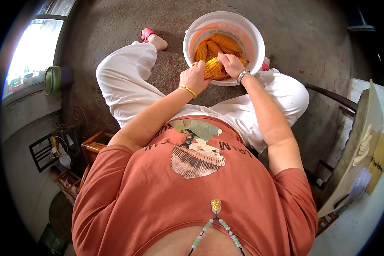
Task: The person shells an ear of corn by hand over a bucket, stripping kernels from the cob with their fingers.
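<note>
Daylight glares white through the left-hand window (32, 55), while fisheye edges curve into black.

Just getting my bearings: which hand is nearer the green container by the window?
Left: the left hand is to the right of the green container; the right hand is farther right.

Grey floor (111, 25) reaches the far side. At far left, a bright window (33, 55) has a green container (52, 80) just beside it; nearer on the left are a dark slatted frame (42, 154) and wooden furniture (97, 144). At right, a white bundle (361, 183), perhaps cloth, shows beside a pale board (376, 113)
</note>
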Action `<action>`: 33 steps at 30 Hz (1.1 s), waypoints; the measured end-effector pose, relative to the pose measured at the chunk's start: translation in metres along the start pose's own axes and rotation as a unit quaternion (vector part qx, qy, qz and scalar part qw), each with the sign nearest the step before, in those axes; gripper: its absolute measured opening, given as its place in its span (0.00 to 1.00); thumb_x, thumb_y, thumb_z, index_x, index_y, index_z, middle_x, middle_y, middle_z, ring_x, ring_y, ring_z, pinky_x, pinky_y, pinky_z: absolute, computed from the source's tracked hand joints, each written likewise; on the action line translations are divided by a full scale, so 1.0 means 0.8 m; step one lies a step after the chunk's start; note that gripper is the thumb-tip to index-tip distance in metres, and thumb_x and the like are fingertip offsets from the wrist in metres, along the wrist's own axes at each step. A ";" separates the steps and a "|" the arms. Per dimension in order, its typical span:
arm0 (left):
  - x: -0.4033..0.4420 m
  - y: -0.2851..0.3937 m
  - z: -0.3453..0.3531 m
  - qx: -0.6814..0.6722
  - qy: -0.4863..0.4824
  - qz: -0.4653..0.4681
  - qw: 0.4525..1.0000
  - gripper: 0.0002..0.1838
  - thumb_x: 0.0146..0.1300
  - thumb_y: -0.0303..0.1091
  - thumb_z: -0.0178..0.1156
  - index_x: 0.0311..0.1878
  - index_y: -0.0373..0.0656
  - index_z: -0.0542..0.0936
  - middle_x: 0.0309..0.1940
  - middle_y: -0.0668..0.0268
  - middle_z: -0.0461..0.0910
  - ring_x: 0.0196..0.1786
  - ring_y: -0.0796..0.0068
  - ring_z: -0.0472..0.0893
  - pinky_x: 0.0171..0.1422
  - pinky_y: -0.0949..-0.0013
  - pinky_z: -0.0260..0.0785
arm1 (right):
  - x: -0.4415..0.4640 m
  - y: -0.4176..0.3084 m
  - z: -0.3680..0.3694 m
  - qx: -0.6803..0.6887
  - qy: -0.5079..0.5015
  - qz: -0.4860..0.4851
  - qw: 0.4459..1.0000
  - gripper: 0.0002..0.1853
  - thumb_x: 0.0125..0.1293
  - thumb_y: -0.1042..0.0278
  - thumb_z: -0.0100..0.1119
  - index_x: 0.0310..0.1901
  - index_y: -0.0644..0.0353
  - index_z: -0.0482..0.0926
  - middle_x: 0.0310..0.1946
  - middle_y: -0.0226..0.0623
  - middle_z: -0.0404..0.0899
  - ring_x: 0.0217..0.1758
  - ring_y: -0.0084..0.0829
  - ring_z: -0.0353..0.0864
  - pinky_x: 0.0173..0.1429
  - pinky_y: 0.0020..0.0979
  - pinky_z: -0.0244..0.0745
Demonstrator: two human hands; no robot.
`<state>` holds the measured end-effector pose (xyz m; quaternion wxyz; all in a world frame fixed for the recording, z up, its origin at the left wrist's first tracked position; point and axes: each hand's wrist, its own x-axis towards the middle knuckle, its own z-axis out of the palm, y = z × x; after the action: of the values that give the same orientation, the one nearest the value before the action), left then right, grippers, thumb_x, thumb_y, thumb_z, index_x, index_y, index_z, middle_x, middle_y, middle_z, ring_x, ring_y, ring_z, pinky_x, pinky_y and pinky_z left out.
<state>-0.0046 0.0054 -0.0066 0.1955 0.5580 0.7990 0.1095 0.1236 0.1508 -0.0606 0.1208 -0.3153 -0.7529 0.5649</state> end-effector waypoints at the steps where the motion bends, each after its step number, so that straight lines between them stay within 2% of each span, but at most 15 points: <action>1: 0.000 0.000 0.000 -0.002 -0.002 -0.003 1.000 0.26 0.55 0.51 0.65 0.43 0.41 0.68 0.36 0.54 0.78 0.36 0.53 0.83 0.40 0.54 0.75 | -0.001 -0.003 -0.001 0.016 -0.004 0.028 0.999 0.31 0.71 0.40 0.44 0.37 0.66 0.80 0.29 0.44 0.81 0.35 0.37 0.81 0.42 0.36 0.74; 2: 0.000 0.000 -0.001 -0.004 -0.004 -0.005 1.000 0.26 0.55 0.51 0.65 0.43 0.41 0.68 0.36 0.54 0.78 0.37 0.53 0.83 0.40 0.54 0.75 | -0.002 -0.005 -0.002 0.032 -0.008 0.056 0.998 0.31 0.70 0.38 0.45 0.37 0.66 0.80 0.29 0.42 0.81 0.34 0.36 0.81 0.42 0.35 0.74; 5: 0.000 0.000 -0.003 -0.009 -0.007 -0.011 1.000 0.26 0.55 0.51 0.66 0.44 0.41 0.67 0.37 0.54 0.79 0.37 0.53 0.83 0.41 0.54 0.75 | -0.007 -0.032 -0.013 0.015 -0.103 0.062 0.993 0.33 0.68 0.35 0.46 0.37 0.64 0.81 0.29 0.39 0.82 0.33 0.31 0.81 0.40 0.33 0.74; 8: 0.000 0.003 -0.008 -0.009 -0.019 -0.020 1.000 0.26 0.55 0.50 0.66 0.44 0.41 0.67 0.38 0.54 0.79 0.38 0.53 0.83 0.41 0.54 0.75 | -0.003 -0.009 0.000 -0.024 -0.054 -0.031 0.998 0.31 0.69 0.37 0.45 0.36 0.63 0.80 0.28 0.39 0.81 0.32 0.31 0.80 0.40 0.33 0.74; 11: 0.000 0.003 -0.008 -0.009 -0.023 -0.021 0.999 0.26 0.54 0.49 0.66 0.44 0.42 0.67 0.38 0.54 0.79 0.38 0.53 0.83 0.41 0.54 0.75 | -0.006 -0.021 -0.004 0.009 -0.080 0.006 0.997 0.30 0.71 0.39 0.44 0.36 0.64 0.79 0.28 0.41 0.80 0.33 0.33 0.80 0.40 0.34 0.74; 20: 0.001 0.001 -0.004 -0.012 -0.017 -0.021 1.000 0.26 0.54 0.48 0.67 0.45 0.42 0.68 0.38 0.54 0.79 0.39 0.53 0.83 0.42 0.54 0.75 | -0.008 -0.028 -0.005 -0.023 -0.074 -0.015 0.997 0.27 0.73 0.45 0.43 0.40 0.66 0.78 0.31 0.48 0.79 0.36 0.41 0.80 0.44 0.35 0.73; 26: -0.001 0.000 -0.004 -0.024 -0.011 -0.024 0.999 0.27 0.55 0.51 0.65 0.45 0.41 0.68 0.38 0.54 0.79 0.39 0.53 0.83 0.41 0.54 0.75 | -0.010 -0.027 -0.008 0.003 -0.095 -0.016 0.995 0.26 0.74 0.47 0.42 0.44 0.66 0.78 0.36 0.46 0.81 0.40 0.38 0.81 0.47 0.34 0.75; 29: -0.001 -0.003 -0.002 -0.023 -0.003 -0.017 1.000 0.27 0.56 0.52 0.65 0.45 0.41 0.68 0.38 0.53 0.79 0.38 0.53 0.83 0.41 0.54 0.75 | -0.015 -0.035 -0.008 0.066 -0.095 0.034 0.993 0.28 0.73 0.44 0.42 0.45 0.65 0.78 0.38 0.44 0.82 0.42 0.34 0.81 0.48 0.33 0.75; 32: -0.001 -0.001 -0.004 -0.017 -0.010 -0.019 1.000 0.26 0.56 0.51 0.65 0.46 0.41 0.68 0.38 0.54 0.79 0.38 0.54 0.83 0.41 0.55 0.75 | -0.003 0.006 -0.001 0.050 -0.046 -0.040 0.997 0.31 0.72 0.40 0.42 0.43 0.64 0.80 0.35 0.42 0.81 0.42 0.31 0.81 0.48 0.32 0.75; 33: -0.001 -0.001 -0.006 -0.015 -0.016 -0.021 1.000 0.26 0.56 0.51 0.65 0.46 0.41 0.68 0.38 0.54 0.79 0.38 0.54 0.83 0.41 0.55 0.75 | -0.002 0.005 -0.001 0.052 -0.035 -0.019 0.998 0.31 0.71 0.39 0.42 0.43 0.64 0.80 0.34 0.41 0.81 0.40 0.31 0.80 0.47 0.33 0.75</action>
<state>-0.0067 0.0051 -0.0027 0.2185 0.5398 0.8057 0.1086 0.1267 0.1507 -0.0638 0.1215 -0.2746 -0.7319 0.6117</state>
